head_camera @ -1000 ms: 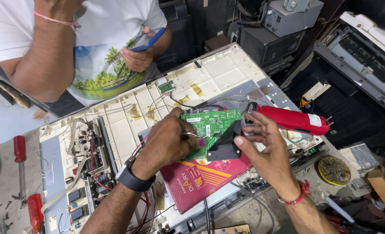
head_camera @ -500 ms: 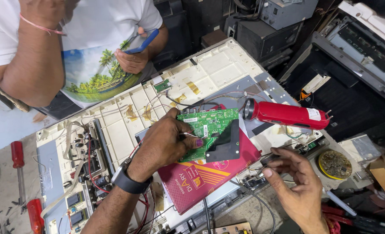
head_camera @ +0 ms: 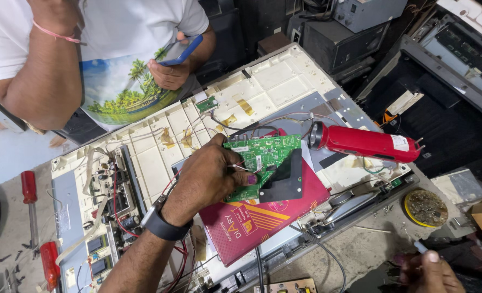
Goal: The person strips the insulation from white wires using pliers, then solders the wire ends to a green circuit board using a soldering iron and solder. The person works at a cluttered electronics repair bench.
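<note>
Screwdrivers [head_camera: 30, 209]: two red-handled ones lie at the left edge of the bench, untouched, same place as a second ago.
Panel [head_camera: 284, 81]: opened white back of a flat screen, set diagonally across the bench; its own wiring and boards sit at its left end.
Left hand [head_camera: 211, 179]: closed in a pinch on thin wire ends at the left edge of the board; watch on the wrist; position unchanged over the last second.
Board [head_camera: 262, 157]: green circuit board, lying on a red book [head_camera: 251, 222] near the panel's middle, a black flat piece over its right half.
Torch [head_camera: 365, 144]: red, lying just right of the board toward the panel's right edge; not moved.
Right hand [head_camera: 428, 271]: a second ago at the board's right edge; now withdrawn to the lower right corner of the bench, well apart from the board. It holds a thin light-tipped thing; what it is cannot be told.
Judgement: board steadied by one hand only.
Bystander: a second person at the panel's far edge holds a blue phone [head_camera: 181, 50].
</note>
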